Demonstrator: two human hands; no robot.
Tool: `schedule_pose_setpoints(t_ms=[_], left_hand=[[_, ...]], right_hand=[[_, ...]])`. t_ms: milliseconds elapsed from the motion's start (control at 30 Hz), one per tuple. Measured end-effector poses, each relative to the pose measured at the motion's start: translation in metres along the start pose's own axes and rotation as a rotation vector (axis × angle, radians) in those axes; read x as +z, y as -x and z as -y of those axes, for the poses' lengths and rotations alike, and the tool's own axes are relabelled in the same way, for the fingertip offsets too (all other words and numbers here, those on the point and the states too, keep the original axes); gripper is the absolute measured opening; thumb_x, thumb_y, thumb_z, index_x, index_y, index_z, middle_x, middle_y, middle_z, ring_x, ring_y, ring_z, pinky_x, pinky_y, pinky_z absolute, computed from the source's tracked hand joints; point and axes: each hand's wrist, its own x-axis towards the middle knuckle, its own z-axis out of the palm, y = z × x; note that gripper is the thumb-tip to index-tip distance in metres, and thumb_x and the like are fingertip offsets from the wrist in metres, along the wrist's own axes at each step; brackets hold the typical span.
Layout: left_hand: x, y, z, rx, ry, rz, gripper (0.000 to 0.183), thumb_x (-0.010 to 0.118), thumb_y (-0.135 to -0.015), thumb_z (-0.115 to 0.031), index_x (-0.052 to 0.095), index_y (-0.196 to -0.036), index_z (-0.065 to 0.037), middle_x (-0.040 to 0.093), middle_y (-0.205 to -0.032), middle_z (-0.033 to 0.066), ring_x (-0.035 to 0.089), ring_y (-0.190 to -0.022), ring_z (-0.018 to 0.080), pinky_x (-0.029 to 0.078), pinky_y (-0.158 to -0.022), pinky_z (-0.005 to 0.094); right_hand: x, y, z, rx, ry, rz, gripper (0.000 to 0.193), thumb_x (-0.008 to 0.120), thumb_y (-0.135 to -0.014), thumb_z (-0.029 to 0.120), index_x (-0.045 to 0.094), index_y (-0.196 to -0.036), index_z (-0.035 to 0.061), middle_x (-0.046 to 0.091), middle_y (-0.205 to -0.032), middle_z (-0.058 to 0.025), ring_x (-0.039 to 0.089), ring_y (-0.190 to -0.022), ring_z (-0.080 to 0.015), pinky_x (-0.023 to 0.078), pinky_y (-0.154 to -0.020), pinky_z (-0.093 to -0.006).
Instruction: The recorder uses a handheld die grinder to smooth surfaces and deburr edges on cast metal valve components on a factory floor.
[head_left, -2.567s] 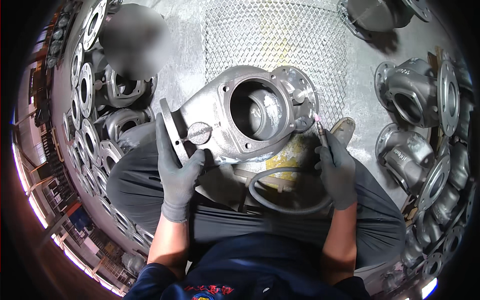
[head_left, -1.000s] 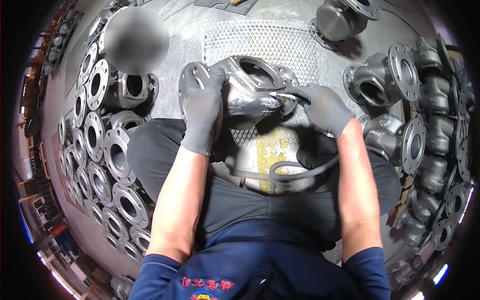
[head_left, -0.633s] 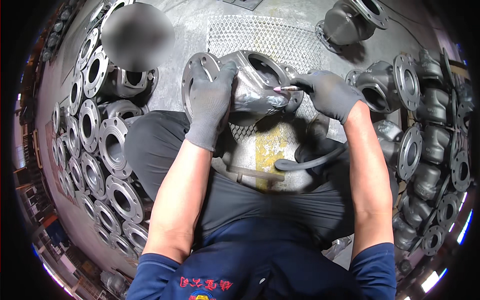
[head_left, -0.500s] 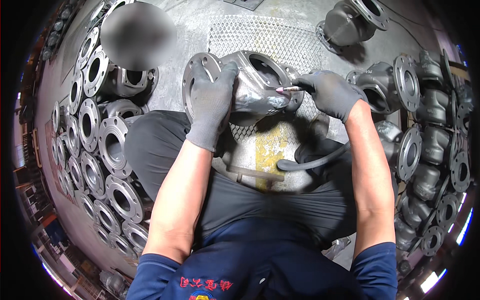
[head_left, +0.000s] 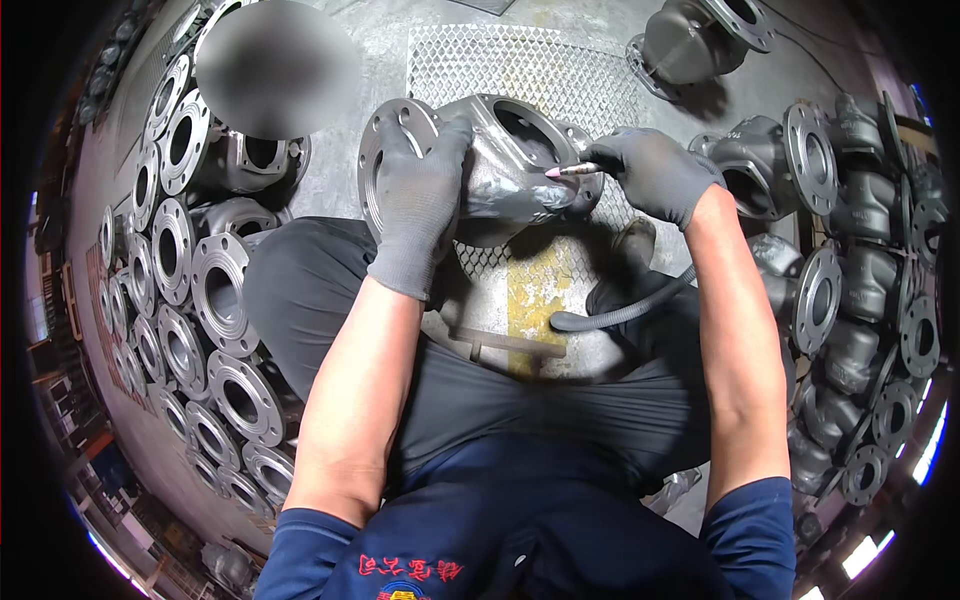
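Observation:
A grey cast metal valve body (head_left: 505,200) with round end flanges and a wide opening on top rests in front of me. My gloved left hand (head_left: 420,180) wraps round its left end, fingers over the drilled flange, thumb along the body. In my gloved right hand (head_left: 655,170) is a slim die grinder with a pink grinding stone (head_left: 553,173) at its tip. The stone is at the near edge of the top opening; I cannot tell whether it touches. The tool's rear is hidden in my grip.
Expanded metal mesh (head_left: 490,65) lies on the floor under the casting. Stacked flanged castings (head_left: 222,295) line the left, more castings (head_left: 820,300) the right. A single casting (head_left: 690,45) stands far right. A grey hose (head_left: 630,308) and a rusty bar (head_left: 508,342) lie near my legs.
The whole view has shifted slightly. The stone has moved a little left along the opening's near edge. My left hand keeps its hold on the casting.

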Motion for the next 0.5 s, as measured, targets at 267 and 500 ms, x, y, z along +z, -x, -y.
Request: schedule_pose_setpoints(t_ms=[267, 500], left_hand=[[-0.003, -0.006, 0.004, -0.017, 0.021, -0.033, 0.077, 0.076, -0.096, -0.035, 0.045, -0.151, 0.009, 0.063, -0.133, 0.0245, 0.066, -0.117, 0.0291, 0.052, -0.102, 0.0364], [-0.005, -0.012, 0.002, -0.074, 0.001, -0.067, 0.089, 0.075, -0.091, -0.052, 0.048, -0.151, 0.008, 0.061, -0.143, 0.0320, 0.060, -0.135, 0.0400, 0.047, -0.112, 0.0423]], right_hand=[[0.050, 0.056, 0.000, 0.154, -0.268, -0.264, 0.036, 0.064, -0.099, 0.009, 0.068, -0.135, 0.0086, 0.074, -0.104, -0.0176, 0.072, -0.092, -0.0319, 0.056, -0.086, -0.0413], [0.129, 0.091, 0.045, 0.464, -0.720, -0.428, 0.041, 0.059, -0.100, 0.009, 0.065, -0.140, 0.0039, 0.074, -0.118, -0.0245, 0.076, -0.100, -0.0359, 0.057, -0.090, -0.0439]])
